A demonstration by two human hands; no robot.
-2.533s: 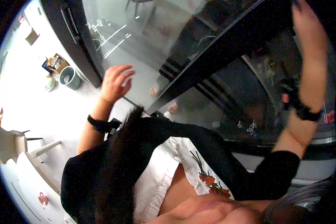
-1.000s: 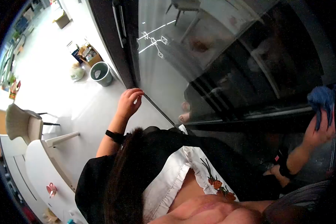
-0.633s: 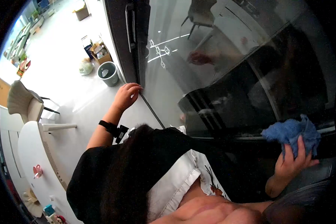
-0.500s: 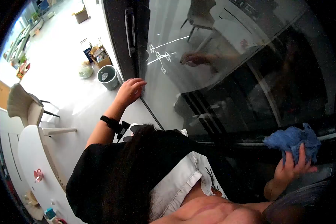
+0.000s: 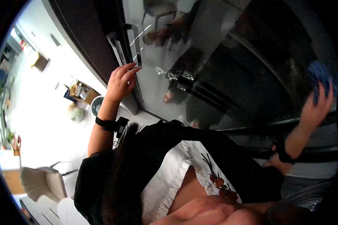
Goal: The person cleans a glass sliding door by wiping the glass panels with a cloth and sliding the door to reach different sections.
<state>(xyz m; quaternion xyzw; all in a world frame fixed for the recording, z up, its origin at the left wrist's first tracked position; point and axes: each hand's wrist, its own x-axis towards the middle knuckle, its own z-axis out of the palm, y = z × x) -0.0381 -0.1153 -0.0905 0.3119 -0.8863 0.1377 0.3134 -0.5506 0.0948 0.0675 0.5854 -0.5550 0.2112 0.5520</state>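
Observation:
A dark glossy glass door fills much of the view and reflects a chair and a person. Pressed against its far right part is a blue cloth, under the spread fingers of my right hand. My left hand rests at the door's left edge, just below a long handle. Its fingers are stretched out, with nothing visible in them. Small white printed marks show on the glass between my hands. Both wrists wear black bands.
To the left, a grey bin, a cardboard box with things in it and a filled plastic bag stand on the floor. A beige chair and a white table are at lower left.
My right hand has carried the blue cloth from the door's lower edge up onto the glass at far right. My left hand has shifted up toward the handle; the view has turned.

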